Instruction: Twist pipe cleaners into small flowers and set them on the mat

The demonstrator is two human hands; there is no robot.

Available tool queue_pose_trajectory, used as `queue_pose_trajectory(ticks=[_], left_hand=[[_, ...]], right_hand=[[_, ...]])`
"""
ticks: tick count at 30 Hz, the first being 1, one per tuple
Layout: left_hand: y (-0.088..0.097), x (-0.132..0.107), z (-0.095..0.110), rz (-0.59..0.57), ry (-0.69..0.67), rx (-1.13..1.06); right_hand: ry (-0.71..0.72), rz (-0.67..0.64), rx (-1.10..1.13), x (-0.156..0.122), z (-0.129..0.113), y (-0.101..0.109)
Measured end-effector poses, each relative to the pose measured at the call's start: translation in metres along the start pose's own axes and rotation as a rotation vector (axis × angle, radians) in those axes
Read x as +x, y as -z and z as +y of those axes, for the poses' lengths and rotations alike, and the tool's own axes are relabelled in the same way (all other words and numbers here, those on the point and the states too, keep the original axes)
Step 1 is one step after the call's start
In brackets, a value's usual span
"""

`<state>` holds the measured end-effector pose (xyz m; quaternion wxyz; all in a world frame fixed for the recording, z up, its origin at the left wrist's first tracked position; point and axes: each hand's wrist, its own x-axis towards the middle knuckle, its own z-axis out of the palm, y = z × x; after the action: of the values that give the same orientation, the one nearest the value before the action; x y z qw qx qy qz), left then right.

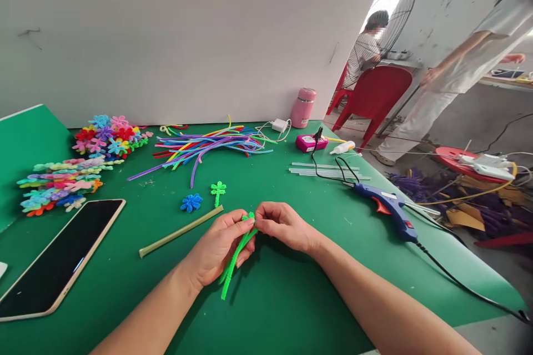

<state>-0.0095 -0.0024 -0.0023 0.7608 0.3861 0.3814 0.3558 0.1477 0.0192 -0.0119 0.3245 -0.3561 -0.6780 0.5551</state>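
Between my two hands is a bright green pipe cleaner [230, 273], bent at the top with its loose ends hanging down toward me. My left hand [219, 244] pinches it near the bent top. The thumb and fingertips of my right hand [287, 226] are closed on it at the same spot; the exact grip is partly hidden. Just beyond lie a green pipe-cleaner piece shaped like a cross [217, 193] and a blue pipe-cleaner flower [191, 203]. A pale greenish stick [181, 231] rests left of my left hand.
Loose colored pipe cleaners [208, 144] lie at the back, finished flowers [104, 138] at the left above a phone [62, 255]. On the right are a blue glue gun [387, 205] with its cord, clear glue sticks [328, 171], a magenta box [311, 143] and a pink bottle [303, 108].
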Motion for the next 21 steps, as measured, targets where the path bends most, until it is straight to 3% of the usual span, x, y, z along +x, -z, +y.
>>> queue_pose_trajectory(ticks=[8, 16, 21], left_hand=[[0.001, -0.0002, -0.0017, -0.031, 0.043, -0.017], [-0.0063, -0.0031, -0.002, 0.07, -0.077, 0.17], [-0.0082, -0.0049, 0.0025, 0.09, -0.11, 0.202]], right_hand=[[0.007, 0.019, 0.017, -0.0008, -0.0023, -0.0014], [0.071, 0.123, -0.151, -0.0048, -0.0083, -0.005], [0.027, 0.056, -0.058, -0.004, -0.0057, -0.0034]])
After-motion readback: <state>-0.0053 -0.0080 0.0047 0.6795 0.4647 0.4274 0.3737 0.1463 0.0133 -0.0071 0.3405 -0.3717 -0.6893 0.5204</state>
